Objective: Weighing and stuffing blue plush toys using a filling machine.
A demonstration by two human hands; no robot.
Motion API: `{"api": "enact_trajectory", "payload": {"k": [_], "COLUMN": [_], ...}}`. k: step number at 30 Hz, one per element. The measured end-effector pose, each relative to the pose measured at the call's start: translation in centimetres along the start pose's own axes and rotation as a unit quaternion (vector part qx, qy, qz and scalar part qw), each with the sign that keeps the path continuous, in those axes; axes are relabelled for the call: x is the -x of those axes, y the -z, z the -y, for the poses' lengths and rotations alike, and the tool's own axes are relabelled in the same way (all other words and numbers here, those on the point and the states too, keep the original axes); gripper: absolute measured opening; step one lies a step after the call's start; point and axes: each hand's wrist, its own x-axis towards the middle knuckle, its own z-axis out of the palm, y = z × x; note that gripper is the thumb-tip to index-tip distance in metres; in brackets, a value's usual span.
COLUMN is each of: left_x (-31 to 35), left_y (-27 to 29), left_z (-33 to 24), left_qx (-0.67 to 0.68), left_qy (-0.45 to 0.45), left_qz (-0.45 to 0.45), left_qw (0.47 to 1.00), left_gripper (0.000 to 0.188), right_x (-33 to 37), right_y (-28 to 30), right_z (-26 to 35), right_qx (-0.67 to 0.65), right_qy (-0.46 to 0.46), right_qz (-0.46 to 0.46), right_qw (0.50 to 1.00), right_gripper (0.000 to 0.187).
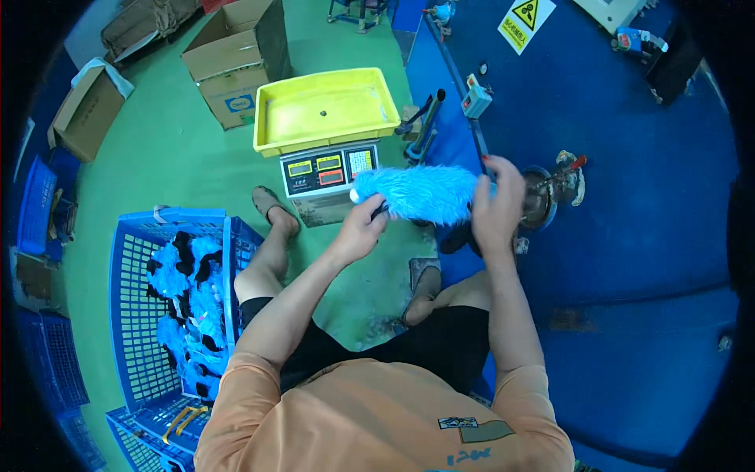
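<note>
A bright blue furry plush piece (431, 191) is stretched level between my two hands, in front of the machine's blue panel. My left hand (360, 230) is closed on its left end, where a small white part and a black bit show. At the right end, my right hand (499, 206) grips the fur, with the thumb on the near side and the fingers bent over. Just right of that hand, a round metal fitting (539, 197) juts from the panel. It stands apart from the plush piece. Part of the right end is hidden behind my fingers.
A yellow tray (328, 145) rests on a scale (330, 171) ahead. To my left stands a blue plastic basket (130, 315) of blue and black plush pieces (197, 303). Cardboard boxes (228, 90) sit farther back. A switch box (476, 101) is on the machine's edge.
</note>
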Motion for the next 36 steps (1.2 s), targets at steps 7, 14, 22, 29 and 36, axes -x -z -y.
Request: {"api": "enact_trajectory", "payload": {"k": [7,14,22,29,36], "left_x": [-0.9,0.0,-0.1,-2.8,-1.7], "left_y": [0.6,-0.5,-1.0,-2.3,-1.2], "left_z": [0.0,0.5,-0.6,-0.9,-0.3], "left_qx": [-0.096,0.01,0.316,0.289,0.107], "left_qy": [-0.154,-0.086,0.058,0.103,-0.008], "left_qz": [-0.02,-0.042,-0.118,-0.006,-0.097], "left_qw": [0.983,0.995,0.939,0.952,0.989], "left_gripper": [0.04,0.043,0.033,0.03,0.028], "right_x": [-0.6,-0.5,-0.3,0.5,-0.2], "right_y": [-4.1,-4.0,-1.7,-3.8,-4.9], "right_z": [1.5,3.0,-6.2,-2.6,2.2], "right_qx": [0.065,-0.091,0.134,0.192,0.179], "right_qy": [0.014,0.18,0.142,0.15,0.134], "right_qz": [0.311,0.243,0.276,0.308,0.367], "right_qw": [0.948,0.949,0.941,0.92,0.903], "right_gripper": [0.026,0.032,0.026,0.021,0.022]}}
